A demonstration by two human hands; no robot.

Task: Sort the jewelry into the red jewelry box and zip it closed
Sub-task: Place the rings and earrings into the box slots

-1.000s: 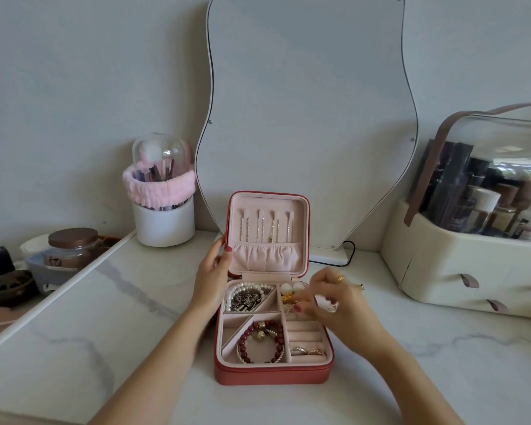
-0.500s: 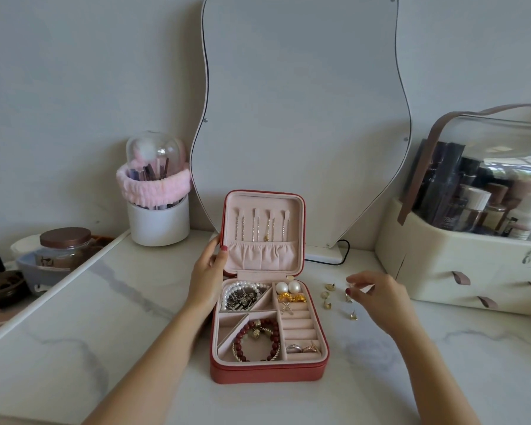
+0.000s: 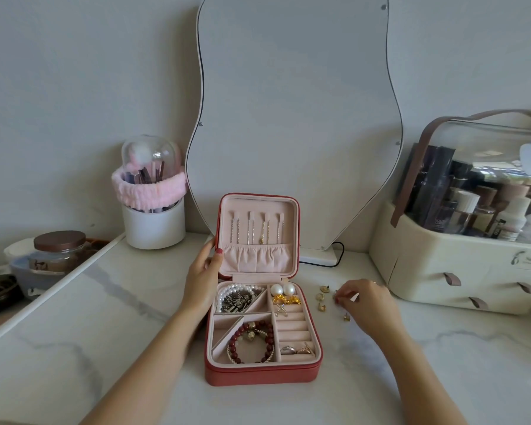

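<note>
box: red jewelry box [image 3: 262,374] lies open on the white marble table [image 3: 105,348], near the front edge, in front of a wavy mirror [image 3: 292,118]
box heading: hinge at the far side, opening toward the viewer; lid [image 3: 258,236] stands upright, pink lining facing the viewer; base roughly square, sides running near to far with a slight tilt
lid contents: five hanging chains above one gathered pocket
base contents: pearl strand [image 3: 238,290] with a dark metal piece in the far-left compartment; two pearl earrings [image 3: 282,289] and gold pieces just nearer at far right; dark red bead bracelet [image 3: 252,342] in the near-left compartment; two rings [image 3: 295,350] in the nearest slot of the ring rolls
loose jewelry: small gold earrings [image 3: 321,297] on the table just right of the box, about five showing, one partly hidden by fingers
left hand: left hand [image 3: 201,277] rests against the left edge of the lid, fingers straight, thumb on the rim, steadying it
right hand: right hand [image 3: 365,305] low over the table among the loose earrings, fingertips curled together in a pinch; whether an earring is actually caught, cannot tell
left side: one white brush holder [image 3: 154,223] with a clear dome and pink band; one lidded jar [image 3: 59,250] beyond the table edge
right side: one cream cosmetics organizer [image 3: 460,271] with a clear cover, bottles inside
</note>
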